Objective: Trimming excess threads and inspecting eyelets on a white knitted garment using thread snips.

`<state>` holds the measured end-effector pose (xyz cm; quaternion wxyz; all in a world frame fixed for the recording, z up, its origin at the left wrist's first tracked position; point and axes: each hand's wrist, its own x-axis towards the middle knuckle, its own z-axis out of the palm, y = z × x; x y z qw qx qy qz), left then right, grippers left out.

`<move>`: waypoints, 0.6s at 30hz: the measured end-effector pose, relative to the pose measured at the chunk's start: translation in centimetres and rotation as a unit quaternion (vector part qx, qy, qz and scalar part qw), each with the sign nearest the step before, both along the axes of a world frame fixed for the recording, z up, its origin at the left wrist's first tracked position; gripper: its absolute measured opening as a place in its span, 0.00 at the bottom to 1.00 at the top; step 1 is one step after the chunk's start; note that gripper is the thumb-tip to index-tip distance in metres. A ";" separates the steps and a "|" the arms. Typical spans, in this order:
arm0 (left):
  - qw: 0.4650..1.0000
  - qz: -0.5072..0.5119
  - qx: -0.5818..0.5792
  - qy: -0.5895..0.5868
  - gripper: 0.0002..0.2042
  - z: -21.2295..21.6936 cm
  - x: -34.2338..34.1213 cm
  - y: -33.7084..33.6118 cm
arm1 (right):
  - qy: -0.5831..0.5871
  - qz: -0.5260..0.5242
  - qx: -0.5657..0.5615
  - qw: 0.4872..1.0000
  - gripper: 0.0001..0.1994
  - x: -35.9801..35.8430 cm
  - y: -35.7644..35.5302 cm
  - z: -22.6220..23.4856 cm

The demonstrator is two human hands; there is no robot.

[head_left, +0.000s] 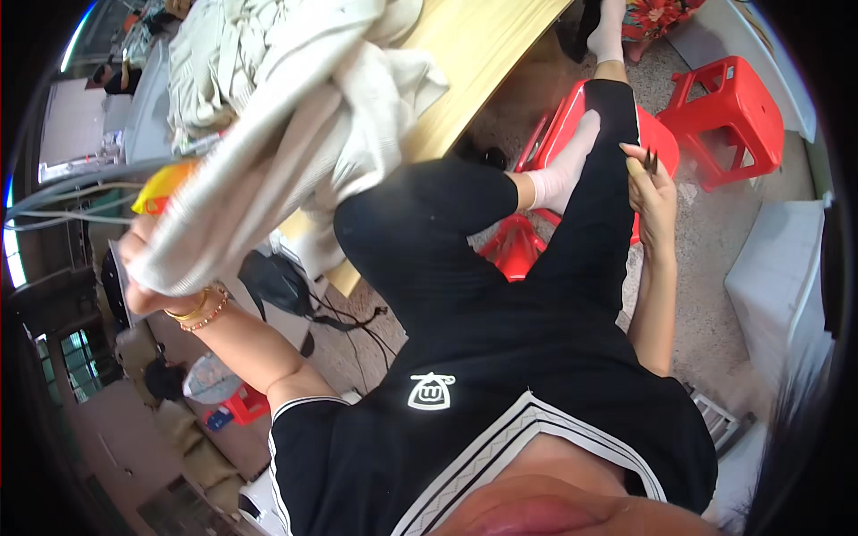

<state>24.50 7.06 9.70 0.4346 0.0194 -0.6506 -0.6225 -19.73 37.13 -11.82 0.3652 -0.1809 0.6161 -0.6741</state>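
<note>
Over the left edge of the pale wooden table (487, 45), I hold up one cream knitted piece (268, 192); it slants from my grasp back across the wood toward the heap of cream cloth (210, 76). The fingers of my left hand (135, 239) are closed around its near end, though blur hides exactly how they pinch. My right hand (657, 204) rests out by my right leg, fingers curled narrow around one small dark two-pointed tool (651, 163), its tips clear of any cloth.

I judge the step in hand to be lifting and shifting the knit, with the tool waiting. The next move, I think, calls for settling the cloth flat enough to see its edge before the points come near it; loose folds could catch a tip.

Counting: one knit in hand, one tool, one table. How many pieces lie in the heap I cannot tell. Two pink socks (572, 165) show on my feet. One red stool (733, 116) stands at the right and one red seat (559, 134) sits under my foot; whether the red part between my legs belongs to it, I cannot tell.
</note>
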 end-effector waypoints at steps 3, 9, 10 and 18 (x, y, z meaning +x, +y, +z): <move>0.958 0.066 -0.003 -0.278 0.19 -2.4 2.9 2.3 | -0.014 0.041 -0.007 0.999 0.12 1.1 -2.5 -0.4; 0.868 0.164 0.049 -0.467 0.13 -8.0 -0.4 2.5 | 0.021 0.155 -0.018 0.988 0.14 2.6 -7.0 1.3; 0.864 0.190 0.061 -0.463 0.13 -8.6 -1.8 2.0 | 0.042 0.170 -0.013 0.984 0.15 2.9 -7.7 1.7; 0.864 0.285 -0.002 -0.415 0.14 -13.0 -5.9 2.3 | 0.233 0.252 -0.108 0.933 0.12 7.7 -12.3 4.8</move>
